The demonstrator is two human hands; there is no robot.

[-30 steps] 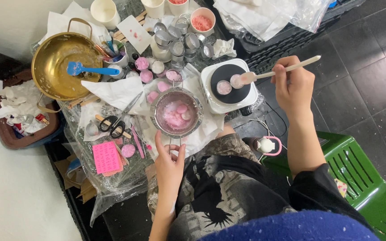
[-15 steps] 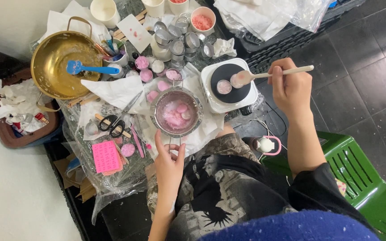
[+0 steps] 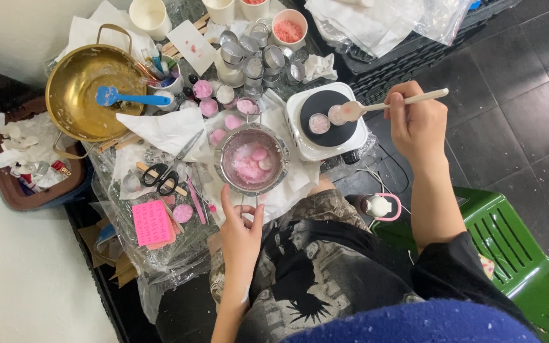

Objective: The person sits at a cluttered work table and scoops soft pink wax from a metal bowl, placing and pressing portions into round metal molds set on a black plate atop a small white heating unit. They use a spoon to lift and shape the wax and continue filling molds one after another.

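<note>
Head view | left hand (image 3: 239, 238) grip clamped on pot handle (image 3: 244, 206) | right hand (image 3: 416, 124) grip clamped on spoon (image 3: 386, 105)

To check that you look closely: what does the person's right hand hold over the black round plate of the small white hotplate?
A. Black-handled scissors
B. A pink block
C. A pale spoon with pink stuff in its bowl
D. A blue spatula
C: the right hand grips a pale spoon whose pink-filled bowl sits over the hotplate.

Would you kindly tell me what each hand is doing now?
Left hand: closed on the pot handle.
Right hand: closed on a spoon.
</note>
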